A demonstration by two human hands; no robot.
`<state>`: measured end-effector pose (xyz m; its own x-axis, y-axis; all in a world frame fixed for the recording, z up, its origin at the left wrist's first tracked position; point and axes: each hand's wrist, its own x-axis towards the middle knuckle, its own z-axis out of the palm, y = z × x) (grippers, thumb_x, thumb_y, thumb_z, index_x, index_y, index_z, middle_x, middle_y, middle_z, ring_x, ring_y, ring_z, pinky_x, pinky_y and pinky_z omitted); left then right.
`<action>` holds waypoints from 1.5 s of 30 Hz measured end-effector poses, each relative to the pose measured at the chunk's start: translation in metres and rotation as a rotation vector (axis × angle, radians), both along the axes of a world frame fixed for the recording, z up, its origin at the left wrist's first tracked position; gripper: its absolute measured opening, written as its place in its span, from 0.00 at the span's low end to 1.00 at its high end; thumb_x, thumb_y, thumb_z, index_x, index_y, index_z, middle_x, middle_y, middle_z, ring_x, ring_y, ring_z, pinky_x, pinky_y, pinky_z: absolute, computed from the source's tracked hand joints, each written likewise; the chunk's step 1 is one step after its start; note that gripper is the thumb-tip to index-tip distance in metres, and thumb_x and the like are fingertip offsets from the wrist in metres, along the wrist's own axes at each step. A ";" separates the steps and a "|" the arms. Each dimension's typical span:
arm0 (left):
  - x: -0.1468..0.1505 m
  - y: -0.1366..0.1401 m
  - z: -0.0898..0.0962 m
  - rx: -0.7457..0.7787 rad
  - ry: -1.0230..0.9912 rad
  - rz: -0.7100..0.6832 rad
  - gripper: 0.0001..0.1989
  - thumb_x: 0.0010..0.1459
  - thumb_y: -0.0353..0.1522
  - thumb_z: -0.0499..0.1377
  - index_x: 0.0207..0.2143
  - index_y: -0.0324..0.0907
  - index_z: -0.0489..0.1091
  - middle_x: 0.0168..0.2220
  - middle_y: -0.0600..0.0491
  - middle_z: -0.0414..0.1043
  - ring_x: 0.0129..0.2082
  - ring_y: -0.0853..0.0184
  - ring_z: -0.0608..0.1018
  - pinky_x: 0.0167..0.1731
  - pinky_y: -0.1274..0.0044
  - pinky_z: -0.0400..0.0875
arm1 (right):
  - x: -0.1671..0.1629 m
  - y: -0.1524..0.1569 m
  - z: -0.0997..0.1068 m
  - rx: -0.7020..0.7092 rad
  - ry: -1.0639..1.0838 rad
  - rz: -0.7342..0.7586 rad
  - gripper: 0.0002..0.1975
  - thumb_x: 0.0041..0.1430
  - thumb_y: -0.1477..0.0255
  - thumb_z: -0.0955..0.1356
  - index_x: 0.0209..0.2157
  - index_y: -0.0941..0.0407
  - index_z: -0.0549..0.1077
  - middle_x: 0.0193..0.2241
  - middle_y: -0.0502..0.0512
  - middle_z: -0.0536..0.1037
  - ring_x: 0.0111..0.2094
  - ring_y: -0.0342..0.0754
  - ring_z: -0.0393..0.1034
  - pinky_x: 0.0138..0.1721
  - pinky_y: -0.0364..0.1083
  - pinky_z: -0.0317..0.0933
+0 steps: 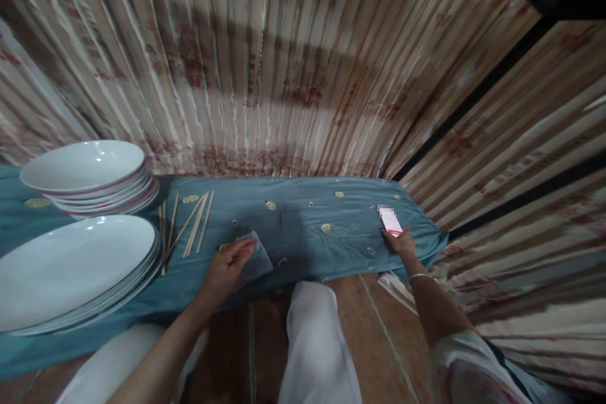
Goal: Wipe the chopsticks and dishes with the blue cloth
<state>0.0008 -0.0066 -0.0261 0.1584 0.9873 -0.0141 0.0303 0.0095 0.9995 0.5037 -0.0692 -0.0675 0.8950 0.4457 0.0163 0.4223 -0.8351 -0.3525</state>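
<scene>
My left hand point(231, 260) is closed at the near edge of the table, its fingers pressed together on a thin, pale grey folded cloth point(260, 262). Whether that piece is fabric or plastic is hard to tell. On the far right, my right hand point(401, 242) grips the lower end of a smartphone point(391, 222) with a lit white and red screen. The phone is at the right end of the blue cloth cover. Several thin wooden chopsticks point(194, 227) lie loosely just left of my left hand.
A stack of round white bowls point(95, 167) and a stack of oval white plates point(80, 259) stand on the left of the blue-covered table point(303, 252). Another white dish point(113, 360) is below the near edge. Pleated curtains point(284, 63) hang behind and right, with a dark pole point(473, 98).
</scene>
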 end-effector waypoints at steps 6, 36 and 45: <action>-0.005 -0.004 0.007 -0.010 0.066 0.006 0.07 0.46 0.37 0.65 0.29 0.46 0.79 0.35 0.49 0.80 0.40 0.56 0.79 0.51 0.66 0.68 | 0.000 0.002 0.001 0.002 0.024 -0.061 0.42 0.48 0.57 0.70 0.58 0.67 0.58 0.53 0.82 0.68 0.55 0.70 0.65 0.51 0.61 0.62; -0.063 0.023 -0.034 0.410 0.636 0.150 0.15 0.54 0.29 0.56 0.45 0.41 0.73 0.58 0.45 0.67 0.59 0.58 0.68 0.59 0.63 0.62 | -0.359 0.081 0.029 -0.006 0.020 1.401 0.04 0.55 0.72 0.69 0.31 0.58 0.74 0.38 0.57 0.76 0.39 0.48 0.68 0.42 0.43 0.57; -0.074 0.031 -0.061 0.464 0.921 0.208 0.19 0.53 0.24 0.53 0.48 0.40 0.70 0.55 0.44 0.69 0.61 0.55 0.65 0.60 0.61 0.61 | -0.353 0.091 0.033 0.134 0.238 1.242 0.07 0.54 0.76 0.67 0.24 0.56 0.73 0.23 0.49 0.73 0.26 0.43 0.64 0.29 0.41 0.50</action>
